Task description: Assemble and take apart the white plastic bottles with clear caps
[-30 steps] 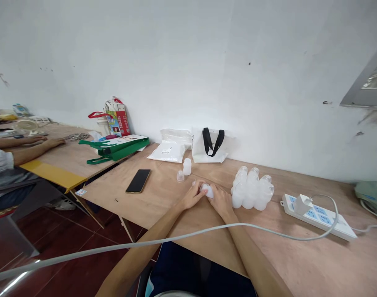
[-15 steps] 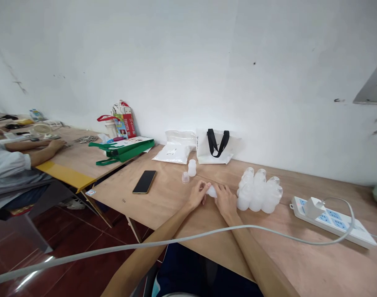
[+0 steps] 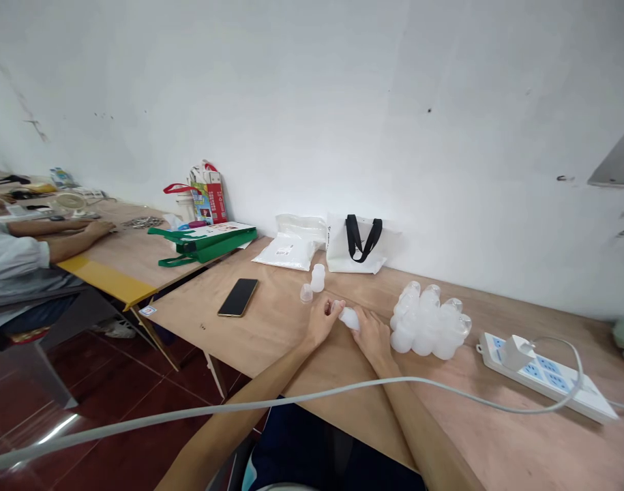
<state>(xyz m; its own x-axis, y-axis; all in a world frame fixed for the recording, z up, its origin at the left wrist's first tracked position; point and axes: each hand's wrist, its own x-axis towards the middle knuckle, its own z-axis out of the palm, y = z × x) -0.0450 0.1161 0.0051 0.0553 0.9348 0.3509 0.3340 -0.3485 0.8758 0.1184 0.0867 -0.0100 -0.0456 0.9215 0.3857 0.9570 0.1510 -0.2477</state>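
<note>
Just above the wooden table, my right hand (image 3: 373, 337) is closed around a small white plastic bottle (image 3: 350, 319) that lies tilted. Beside its upper left end, my left hand (image 3: 324, 323) pinches what looks like a clear plastic cap (image 3: 336, 306). Whether cap and bottle touch is hard to make out. A little farther back stands another white bottle (image 3: 318, 278) with no cap on it, a clear cap (image 3: 306, 294) close by at its left. Right of my hands, several white bottles with clear caps (image 3: 427, 322) stand packed together.
A phone (image 3: 239, 297) lies at left. Behind are a white plastic package (image 3: 289, 247) and a white bag (image 3: 357, 256) with black handles. A power strip (image 3: 547, 372) lies at right; its cable (image 3: 342, 387) crosses before my forearms. Another person's arms (image 3: 76, 239) rest at the neighbouring table.
My left hand has moved slightly left, away from my right hand. More of the bottle shows now, and the clear cap is visible at my left fingers. The view has shifted a little.
</note>
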